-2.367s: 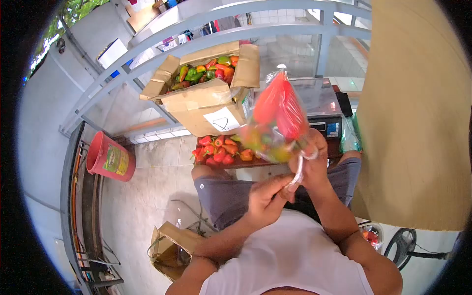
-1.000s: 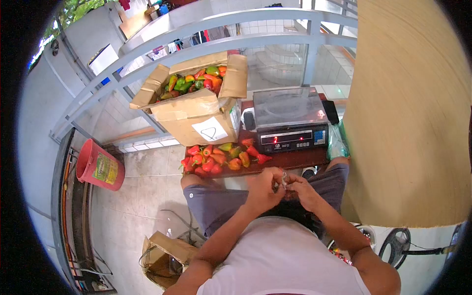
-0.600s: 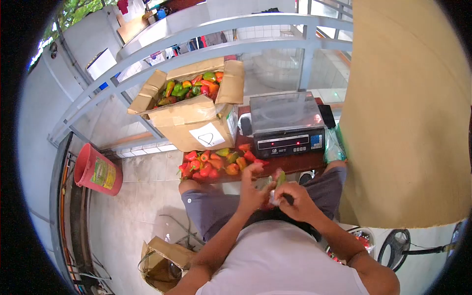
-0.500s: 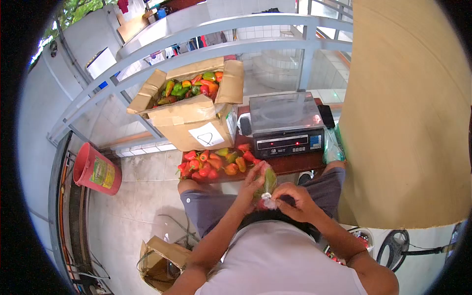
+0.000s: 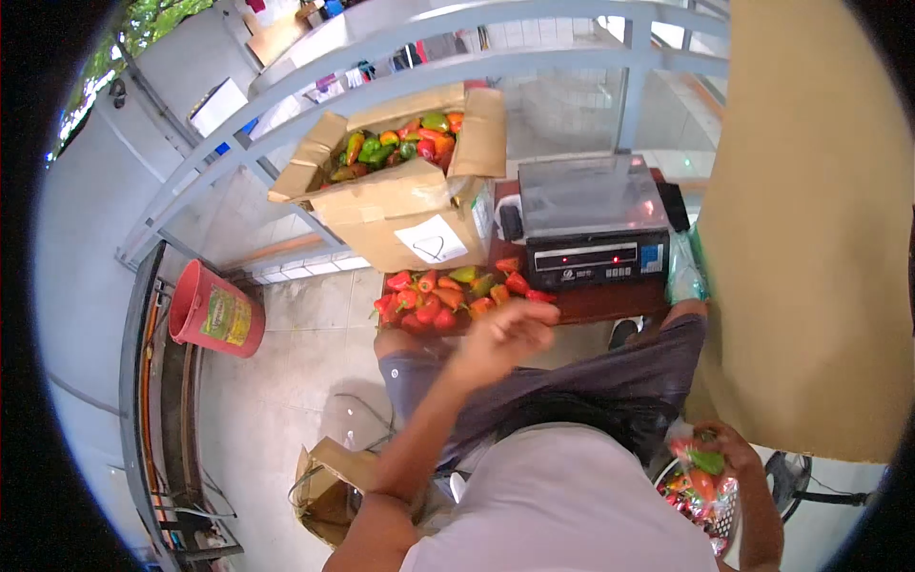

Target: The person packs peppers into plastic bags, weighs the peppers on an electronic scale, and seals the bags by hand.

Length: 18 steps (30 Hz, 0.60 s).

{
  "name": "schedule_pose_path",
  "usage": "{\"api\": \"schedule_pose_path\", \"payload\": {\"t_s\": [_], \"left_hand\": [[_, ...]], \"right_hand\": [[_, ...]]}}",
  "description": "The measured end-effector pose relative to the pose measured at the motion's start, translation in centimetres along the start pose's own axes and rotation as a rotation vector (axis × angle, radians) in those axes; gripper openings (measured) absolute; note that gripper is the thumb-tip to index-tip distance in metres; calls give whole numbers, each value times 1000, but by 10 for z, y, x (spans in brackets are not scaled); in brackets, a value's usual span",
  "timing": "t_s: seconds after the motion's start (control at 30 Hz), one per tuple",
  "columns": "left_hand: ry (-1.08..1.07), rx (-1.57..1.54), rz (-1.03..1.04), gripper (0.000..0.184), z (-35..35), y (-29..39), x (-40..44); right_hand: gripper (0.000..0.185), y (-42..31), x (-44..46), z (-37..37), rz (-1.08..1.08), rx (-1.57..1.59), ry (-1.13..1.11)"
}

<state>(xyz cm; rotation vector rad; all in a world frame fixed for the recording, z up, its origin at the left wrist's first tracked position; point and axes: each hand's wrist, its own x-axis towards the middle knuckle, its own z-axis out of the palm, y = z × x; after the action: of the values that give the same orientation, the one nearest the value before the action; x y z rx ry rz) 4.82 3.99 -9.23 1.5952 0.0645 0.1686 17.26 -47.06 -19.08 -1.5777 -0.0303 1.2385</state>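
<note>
My right hand (image 5: pixel 732 452) is closed on a clear plastic bag of peppers (image 5: pixel 703 463), with red and green showing through it. The bag hangs over a white basket (image 5: pixel 722 534) beside my right hip, which holds more shiny red bundles. Over my lap, my left hand (image 5: pixel 502 340) is blurred, its fingers loosely apart, and I see nothing in it. Just beyond it, loose red, orange and green peppers (image 5: pixel 431 300) lie on the dark red bench (image 5: pixel 600 303).
An open cardboard box (image 5: pixel 396 229) of peppers stands on the bench beside a digital scale (image 5: pixel 593 224). Green plastic bags (image 5: pixel 686 267) hang at the bench's right end. A red bucket (image 5: pixel 214 310) is at left, a small carton (image 5: pixel 329 491) low left, and a large cardboard sheet (image 5: pixel 810 238) at right.
The bagged peppers went from between both hands over my lap to the basket at right, carried by my right hand. My left hand let go and stayed near the bench. The view shifted slightly.
</note>
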Motion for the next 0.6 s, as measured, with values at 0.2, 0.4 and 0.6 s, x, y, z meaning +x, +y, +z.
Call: {"api": "schedule_pose_path", "payload": {"t_s": [0.2,0.4,0.6], "left_hand": [[398,404,-53,26,-90,5,10],[475,496,-17,25,-110,-59,45],[53,624,221,18,41,-91,151]], "right_hand": [[35,77,-87,-86,444,-223,154],[27,132,-104,-121,329,-759,495],[21,-10,-11,-22,-165,-1076,-31]]}}
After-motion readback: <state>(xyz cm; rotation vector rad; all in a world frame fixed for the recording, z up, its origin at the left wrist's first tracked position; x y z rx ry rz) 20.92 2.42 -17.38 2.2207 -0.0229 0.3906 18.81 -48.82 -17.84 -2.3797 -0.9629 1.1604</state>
